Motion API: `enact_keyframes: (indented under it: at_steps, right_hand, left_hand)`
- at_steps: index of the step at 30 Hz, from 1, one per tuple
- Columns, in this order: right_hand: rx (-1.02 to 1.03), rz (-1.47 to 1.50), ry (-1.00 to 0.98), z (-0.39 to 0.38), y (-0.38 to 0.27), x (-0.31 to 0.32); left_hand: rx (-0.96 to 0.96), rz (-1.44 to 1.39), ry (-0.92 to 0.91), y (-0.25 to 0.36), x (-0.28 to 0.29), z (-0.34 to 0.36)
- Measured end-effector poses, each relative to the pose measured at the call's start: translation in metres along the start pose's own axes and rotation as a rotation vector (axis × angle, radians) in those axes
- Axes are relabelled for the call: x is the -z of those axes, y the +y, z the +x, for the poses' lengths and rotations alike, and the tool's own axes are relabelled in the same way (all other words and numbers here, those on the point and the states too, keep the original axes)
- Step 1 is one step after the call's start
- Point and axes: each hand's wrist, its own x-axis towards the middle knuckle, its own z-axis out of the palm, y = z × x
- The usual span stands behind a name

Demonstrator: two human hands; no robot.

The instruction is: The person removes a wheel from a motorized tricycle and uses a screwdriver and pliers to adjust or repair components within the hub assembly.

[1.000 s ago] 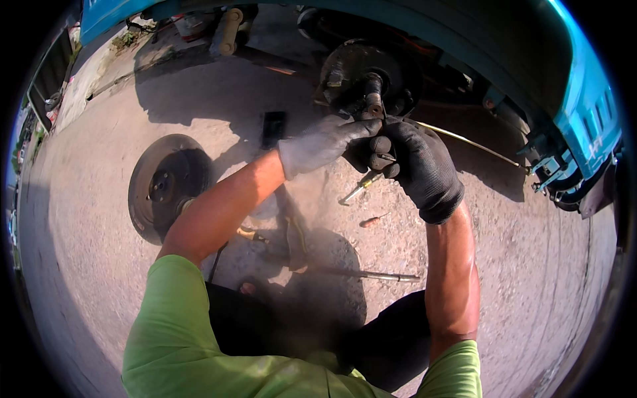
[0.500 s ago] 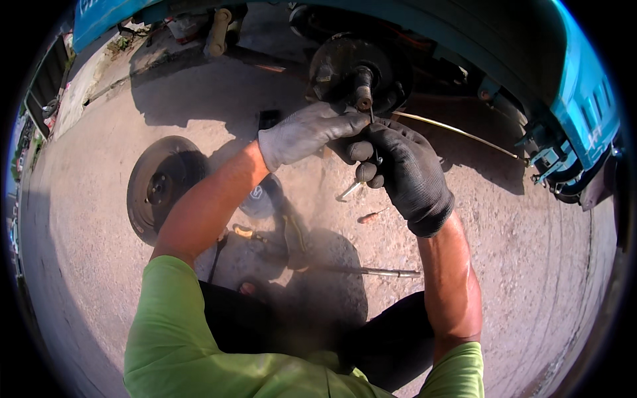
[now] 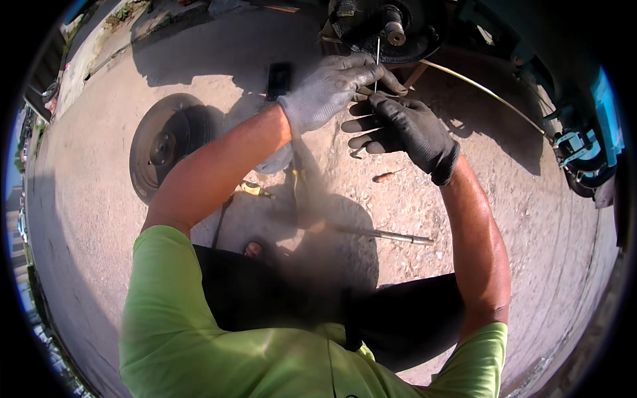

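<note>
Both of my hands wear dark-palmed work gloves and meet around a thin, pale metal rod [image 3: 378, 48], held nearly upright. My left hand [image 3: 332, 86] is closed on its middle between thumb and fingers. The right hand [image 3: 415, 129] pinches the rod's lower end with thumb and forefinger, its other fingers spread to the left. Just beyond the rod's upper tip is a dark, greasy wheel hub assembly [image 3: 355, 30] with a stub axle [image 3: 395, 33] sticking out. Whether the tip touches the hub I cannot tell.
A wheel [image 3: 162, 149] lies at the left. On the concrete are a black flat object [image 3: 279, 79], an orange-handled screwdriver [image 3: 383, 177], a yellow-handled tool [image 3: 254, 189] and a long steel bar [image 3: 398, 235]. A pale cable [image 3: 491, 89] runs toward the teal vehicle body [image 3: 607, 119].
The view has shifted, placing the hub higher in the picture. My hands have come away from the stub axle's end, the right hand's fingers have spread, and more of the rod shows.
</note>
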Motion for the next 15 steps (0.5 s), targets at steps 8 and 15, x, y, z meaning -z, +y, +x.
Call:
enact_keyframes:
  at_steps: [8,15]
  right_hand:
    - [-0.184,-0.494,-0.129,0.034,0.112,0.093]
    - [-0.311,-1.095,0.289,0.024,0.187,0.094]
  left_hand:
    - [0.240,0.171,-0.044,-0.030,0.005,-0.008]
    - [0.483,0.500,-0.393,-0.152,-0.046,-0.055]
